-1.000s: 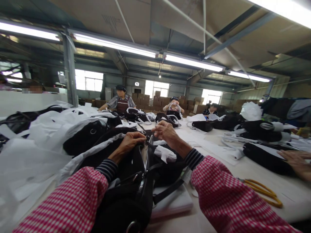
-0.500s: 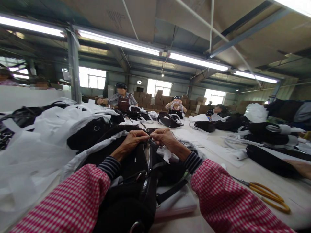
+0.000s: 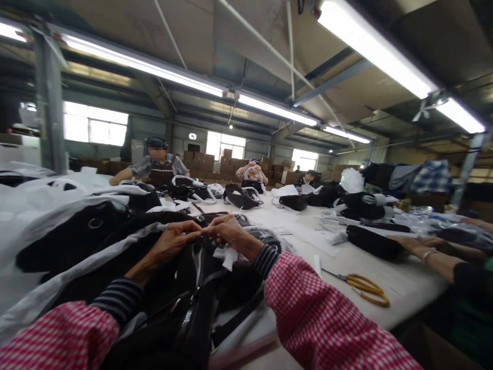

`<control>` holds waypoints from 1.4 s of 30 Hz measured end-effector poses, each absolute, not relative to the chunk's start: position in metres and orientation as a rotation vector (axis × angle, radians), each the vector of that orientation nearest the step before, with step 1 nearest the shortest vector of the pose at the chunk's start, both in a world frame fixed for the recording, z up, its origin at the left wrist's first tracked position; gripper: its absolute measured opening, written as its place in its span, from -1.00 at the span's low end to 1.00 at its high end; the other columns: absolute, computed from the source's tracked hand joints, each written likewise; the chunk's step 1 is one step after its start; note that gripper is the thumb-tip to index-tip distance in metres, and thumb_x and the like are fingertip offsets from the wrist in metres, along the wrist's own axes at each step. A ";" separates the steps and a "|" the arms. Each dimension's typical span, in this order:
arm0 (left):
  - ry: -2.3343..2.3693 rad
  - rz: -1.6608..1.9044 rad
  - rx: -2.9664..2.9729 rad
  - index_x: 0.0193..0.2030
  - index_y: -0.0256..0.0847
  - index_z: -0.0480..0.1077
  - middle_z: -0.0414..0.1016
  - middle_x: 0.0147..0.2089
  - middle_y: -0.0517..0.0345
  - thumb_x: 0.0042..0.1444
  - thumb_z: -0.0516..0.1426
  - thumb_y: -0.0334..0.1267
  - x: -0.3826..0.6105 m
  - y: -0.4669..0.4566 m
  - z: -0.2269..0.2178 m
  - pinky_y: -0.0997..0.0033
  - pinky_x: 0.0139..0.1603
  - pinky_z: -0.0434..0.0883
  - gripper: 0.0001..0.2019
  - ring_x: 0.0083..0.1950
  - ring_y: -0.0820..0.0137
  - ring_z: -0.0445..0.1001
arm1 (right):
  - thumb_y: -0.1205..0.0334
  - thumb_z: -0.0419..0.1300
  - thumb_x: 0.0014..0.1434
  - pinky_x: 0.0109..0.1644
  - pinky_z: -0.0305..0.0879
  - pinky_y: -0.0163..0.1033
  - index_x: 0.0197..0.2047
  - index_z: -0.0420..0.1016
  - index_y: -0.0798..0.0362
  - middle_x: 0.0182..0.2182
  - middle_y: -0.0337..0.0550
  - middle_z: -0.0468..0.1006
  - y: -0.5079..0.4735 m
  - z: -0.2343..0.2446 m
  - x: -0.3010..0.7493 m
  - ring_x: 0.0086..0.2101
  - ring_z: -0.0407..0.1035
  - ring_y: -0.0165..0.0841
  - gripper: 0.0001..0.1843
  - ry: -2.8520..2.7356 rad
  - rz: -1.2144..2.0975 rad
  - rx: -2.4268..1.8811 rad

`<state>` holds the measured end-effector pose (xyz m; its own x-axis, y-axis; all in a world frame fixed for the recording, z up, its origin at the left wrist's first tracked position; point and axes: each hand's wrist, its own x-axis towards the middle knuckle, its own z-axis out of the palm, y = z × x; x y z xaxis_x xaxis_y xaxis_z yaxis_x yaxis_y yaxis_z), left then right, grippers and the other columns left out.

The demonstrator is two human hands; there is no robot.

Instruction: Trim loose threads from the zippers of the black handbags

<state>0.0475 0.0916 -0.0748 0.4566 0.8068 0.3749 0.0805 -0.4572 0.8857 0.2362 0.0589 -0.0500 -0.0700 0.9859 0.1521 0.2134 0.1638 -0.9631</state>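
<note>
A black fabric bag [image 3: 154,280] with a metal zipper lies on the table in front of me. My left hand [image 3: 175,241] and my right hand [image 3: 229,234] meet over the top end of the zipper [image 3: 198,272]. Both hands are closed in a pinch, fingertips touching or nearly so; the small part between them is too tiny and hidden to name. Crumpled white tissue paper [image 3: 226,257] hangs just under my right hand. A long strip of white wrapping [image 3: 96,270] runs along the bag's left side.
Yellow-handled scissors [image 3: 365,290] lie to the right on the white table [image 3: 400,277]. Another black bag [image 3: 92,226] and white wrapping material crowd the left. At the right edge, a co-worker's hands [image 3: 418,246] touch a black bag [image 3: 372,244]. Several people sit across the table among more bags.
The view has turned right, so everything appears shifted left. More of the co-worker on the right now shows. My hands keep their pinch at the same spot on the bag.
</note>
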 end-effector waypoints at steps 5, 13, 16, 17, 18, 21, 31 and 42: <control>0.812 1.039 1.836 -0.28 -0.22 0.58 0.56 -0.39 0.13 -0.06 0.35 0.23 0.048 0.093 -0.078 0.47 -0.40 0.33 -0.50 -0.39 0.35 0.43 | 0.30 0.36 0.15 -0.64 0.04 -0.43 -0.54 0.47 0.13 -0.65 -0.31 0.45 0.057 -0.052 0.236 -0.68 0.20 -0.56 -0.73 -1.501 1.013 -1.180; 0.866 1.058 1.766 -0.28 -0.21 0.56 0.50 -0.43 0.19 -0.12 0.39 0.21 0.050 0.094 -0.079 0.51 -0.44 0.27 -0.50 -0.43 0.40 0.38 | 0.35 0.33 0.15 -0.64 -0.01 -0.42 -0.55 0.44 0.11 -0.68 -0.34 0.40 0.057 -0.052 0.232 -0.69 0.15 -0.55 -0.73 -1.497 0.996 -1.228; 0.865 1.040 1.713 -0.26 -0.21 0.56 0.50 -0.43 0.19 -0.12 0.40 0.19 0.049 0.096 -0.081 0.51 -0.45 0.27 -0.50 -0.44 0.40 0.38 | 0.35 0.35 0.13 -0.64 -0.07 -0.41 -0.55 0.43 0.11 -0.70 -0.38 0.33 0.060 -0.055 0.231 -0.69 0.08 -0.56 -0.73 -1.483 0.977 -1.222; 0.861 1.040 1.709 -0.27 -0.22 0.55 0.50 -0.42 0.18 -0.13 0.40 0.19 0.049 0.096 -0.082 0.51 -0.45 0.27 -0.50 -0.43 0.40 0.39 | 0.35 0.36 0.13 -0.63 -0.08 -0.41 -0.56 0.43 0.11 -0.71 -0.38 0.32 0.060 -0.055 0.231 -0.69 0.07 -0.56 -0.72 -1.484 0.970 -1.213; 0.857 1.039 1.714 -0.28 -0.22 0.55 0.50 -0.42 0.18 -0.13 0.40 0.19 0.048 0.096 -0.081 0.51 -0.44 0.28 -0.50 -0.42 0.39 0.39 | 0.35 0.37 0.13 -0.63 -0.09 -0.41 -0.56 0.43 0.12 -0.71 -0.38 0.31 0.060 -0.056 0.231 -0.68 0.06 -0.57 -0.72 -1.489 0.967 -1.200; 0.864 1.026 1.747 -0.29 -0.23 0.56 0.51 -0.42 0.17 -0.14 0.40 0.21 0.047 0.094 -0.078 0.51 -0.42 0.27 -0.49 -0.41 0.39 0.39 | 0.34 0.38 0.14 -0.62 -0.11 -0.42 -0.57 0.43 0.14 -0.71 -0.38 0.31 0.059 -0.055 0.231 -0.68 0.05 -0.58 -0.70 -1.490 1.037 -1.170; 0.880 0.984 1.844 -0.22 -0.23 0.56 0.57 -0.35 0.11 -0.06 0.32 0.26 0.047 0.096 -0.082 0.42 -0.34 0.33 -0.46 -0.35 0.31 0.46 | 0.25 0.42 0.15 -0.66 -0.12 -0.44 -0.57 0.40 0.14 -0.71 -0.39 0.32 0.062 -0.062 0.228 -0.71 0.05 -0.61 -0.64 -1.353 1.197 -1.178; 1.172 0.918 2.455 0.12 -0.04 0.49 0.44 0.31 -0.03 0.05 0.24 0.12 0.037 0.033 -0.025 -0.02 0.38 0.27 -0.48 0.35 -0.05 0.33 | 0.43 0.21 0.03 -0.46 0.22 -0.36 -0.21 0.57 0.15 -0.52 -0.27 0.54 0.008 -0.030 0.336 -0.57 0.37 -0.46 -0.78 -1.579 0.571 -1.202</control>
